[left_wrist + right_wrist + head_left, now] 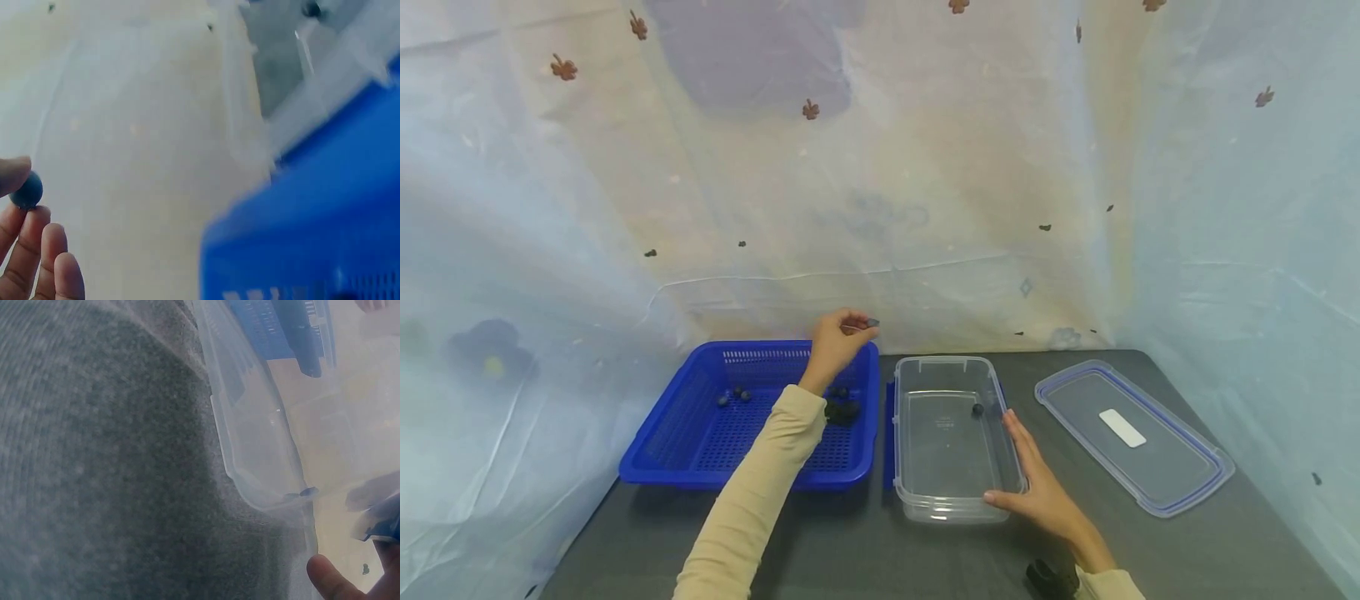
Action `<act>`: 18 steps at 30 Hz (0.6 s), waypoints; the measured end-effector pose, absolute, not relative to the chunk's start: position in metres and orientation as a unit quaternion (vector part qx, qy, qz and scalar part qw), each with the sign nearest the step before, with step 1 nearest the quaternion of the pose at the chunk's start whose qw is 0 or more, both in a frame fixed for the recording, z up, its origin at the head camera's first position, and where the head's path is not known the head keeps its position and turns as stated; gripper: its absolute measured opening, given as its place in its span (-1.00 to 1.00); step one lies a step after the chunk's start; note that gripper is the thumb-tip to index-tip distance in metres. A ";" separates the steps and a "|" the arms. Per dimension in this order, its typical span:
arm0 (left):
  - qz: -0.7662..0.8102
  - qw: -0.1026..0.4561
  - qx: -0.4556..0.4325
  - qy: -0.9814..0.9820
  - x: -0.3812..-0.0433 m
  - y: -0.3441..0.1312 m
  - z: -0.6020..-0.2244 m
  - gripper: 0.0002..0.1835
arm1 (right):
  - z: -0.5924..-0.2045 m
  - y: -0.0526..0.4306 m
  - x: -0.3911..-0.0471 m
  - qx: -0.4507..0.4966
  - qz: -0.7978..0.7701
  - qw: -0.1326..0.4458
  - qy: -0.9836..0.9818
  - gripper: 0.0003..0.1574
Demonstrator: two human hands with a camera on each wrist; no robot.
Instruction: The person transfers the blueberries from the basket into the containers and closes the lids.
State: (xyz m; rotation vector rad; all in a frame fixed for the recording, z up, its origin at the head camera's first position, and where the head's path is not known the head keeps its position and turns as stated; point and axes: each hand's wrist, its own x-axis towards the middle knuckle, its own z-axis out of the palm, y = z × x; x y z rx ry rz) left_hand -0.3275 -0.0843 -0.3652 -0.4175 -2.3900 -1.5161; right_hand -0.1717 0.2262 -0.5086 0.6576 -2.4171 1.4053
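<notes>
Pinching: left hand [837, 342], thumb and fingertips clamped on small round dark-blue ball [26, 191].
Ball surface: smooth, evenly dark.
Right hand [1047, 496]: thumb and fingers apart, touching clear rectangular plastic box [936, 467].

A small tabletop nook walled in by thin, pale printed sheeting [925, 183], which hangs across the back and down both sides of the frame. The print looks domestic, like a curtain or shower curtain: brown clover-like shapes [563, 68] scattered near the top, a blue flower [493, 354] at left. Along the bottom, a dark grey table [940, 567] fits snugly into this enclosure, its surface ribbed like cloth. Household kitchenware stands here: a blue slotted plastic basket [662, 477] left of centre, a clear food-storage box [951, 504] right of centre. I cannot tell what room lies beyond.
</notes>
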 end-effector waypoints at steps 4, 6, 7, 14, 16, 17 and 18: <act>-0.543 0.142 -0.153 -0.813 -0.324 -0.063 -0.362 -0.76 | -0.508 0.226 -0.171 0.225 0.485 0.134 -0.835 0.43; -0.549 0.136 -0.160 -0.809 -0.322 -0.052 -0.363 -0.76 | -0.509 0.226 -0.171 0.224 0.486 0.133 -0.834 0.43; -0.552 0.133 -0.164 -0.807 -0.321 -0.047 -0.364 -0.76 | -0.509 0.226 -0.171 0.224 0.487 0.132 -0.834 0.43; -0.569 0.096 -0.176 -0.797 -0.314 -0.010 -0.372 -0.78 | -0.510 0.226 -0.170 0.227 0.486 0.135 -0.833 0.42; -0.577 0.084 -0.173 -0.794 -0.313 0.000 -0.374 -0.78 | -0.510 0.227 -0.171 0.229 0.484 0.137 -0.834 0.42; -0.580 0.080 -0.173 -0.792 -0.313 0.005 -0.376 -0.78 | -0.509 0.227 -0.172 0.229 0.484 0.138 -0.833 0.42; -0.584 0.076 -0.172 -0.790 -0.313 0.010 -0.379 -0.79 | -0.509 0.227 -0.172 0.229 0.483 0.138 -0.833 0.42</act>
